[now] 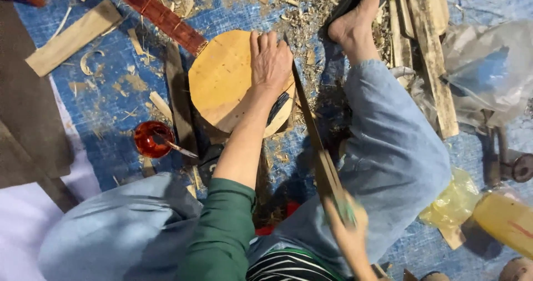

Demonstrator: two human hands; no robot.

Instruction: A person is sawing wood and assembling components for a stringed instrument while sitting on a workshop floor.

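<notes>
A person seated on a blue tarp (111, 100) presses the left hand (270, 59) flat on a round wooden block (222, 81), fingers held close together and stretched toward the block's far edge, the palm over its right rim. The right hand (348, 225), blurred at the lower edge of the view, is closed around the near end of a long thin wooden strip (311, 131), which runs from that fist up past the block's right rim to just beside the left fingers. Between the strip and the person's bent right leg (394, 148) in pale blue trousers there is only a narrow gap; a bare foot (355, 23) in a dark sandal sits just beyond the block. The block's left side has more open room, though a dark plank (179, 100) lies close along it.

The tarp is littered with wood shavings (300, 9) and dust, thickest beyond the block. A reddish plank (155, 12) slants past the block's upper left, touching or nearly touching its rim. A small red bowl (152, 139) sits near the left knee. A pale board (72, 37) lies well apart at upper left. Rough wooden slats (427, 48), crumpled clear plastic (488, 64) and a yellow bag (455, 200) crowd the right side.
</notes>
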